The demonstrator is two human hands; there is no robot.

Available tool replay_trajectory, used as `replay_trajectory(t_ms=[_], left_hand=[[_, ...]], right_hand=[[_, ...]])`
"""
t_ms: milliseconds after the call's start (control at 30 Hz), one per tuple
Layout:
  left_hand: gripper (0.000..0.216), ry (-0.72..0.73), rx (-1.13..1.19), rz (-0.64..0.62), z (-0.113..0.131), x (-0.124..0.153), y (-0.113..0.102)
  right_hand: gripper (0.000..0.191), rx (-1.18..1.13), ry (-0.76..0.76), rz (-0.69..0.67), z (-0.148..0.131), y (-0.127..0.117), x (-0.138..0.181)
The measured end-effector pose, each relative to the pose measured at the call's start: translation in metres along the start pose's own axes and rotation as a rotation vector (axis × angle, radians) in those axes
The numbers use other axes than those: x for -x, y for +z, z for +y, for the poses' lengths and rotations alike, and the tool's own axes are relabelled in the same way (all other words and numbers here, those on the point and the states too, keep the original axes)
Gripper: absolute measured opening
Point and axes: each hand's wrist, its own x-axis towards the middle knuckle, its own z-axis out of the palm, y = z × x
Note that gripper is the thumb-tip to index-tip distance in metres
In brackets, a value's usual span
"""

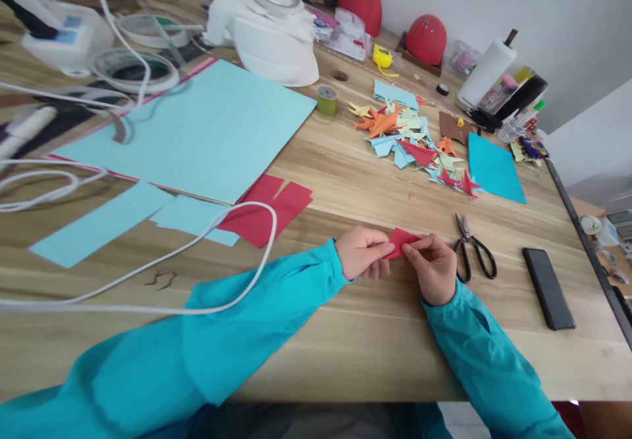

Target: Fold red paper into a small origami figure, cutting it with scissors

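Observation:
A small piece of red paper (401,240) is held between my two hands above the wooden table. My left hand (363,252) pinches its left side, thumb on top. From the right, my right hand (434,266) grips the other edge between thumb and fingers. Whether the paper is folded, I cannot tell. Black-handled scissors (467,245) lie just right of my right hand, points away from me. Larger cut red paper (276,207) lies to the left, beside light blue paper strips (101,224).
A pile of folded paper shapes (395,133) lies beyond my hands, near a bright blue sheet (496,168). A black phone (548,287) rests at right. Large light blue sheets (212,129) and a looped white cable (197,238) spread across the left. A green thread spool (326,101) stands behind.

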Motion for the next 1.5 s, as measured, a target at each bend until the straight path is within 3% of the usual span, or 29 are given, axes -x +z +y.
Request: replay_trajectory(t_ms=[533,767,1000,1500], left_hand=[[0.026,-0.036,-0.022,-0.023,0.0005,0.0002,0.0055],[0.027,-0.092,0.073,0.002,0.002,0.0003,0.0012],[0.033,-0.056,0.101,0.028,0.0086,0.0056,0.0012],[0.038,-0.045,0.091,0.025,0.0067,0.0041,0.0003]], right_hand=[[0.019,-0.022,-0.016,-0.027,-0.0062,0.0019,0.0016],[0.022,-0.364,0.128,0.061,0.0013,0.0012,-0.0015],[0.022,-0.294,0.194,-0.202,-0.0019,0.0022,-0.0011],[0.03,-0.235,0.269,-0.242,-0.0049,0.0014,-0.003]])
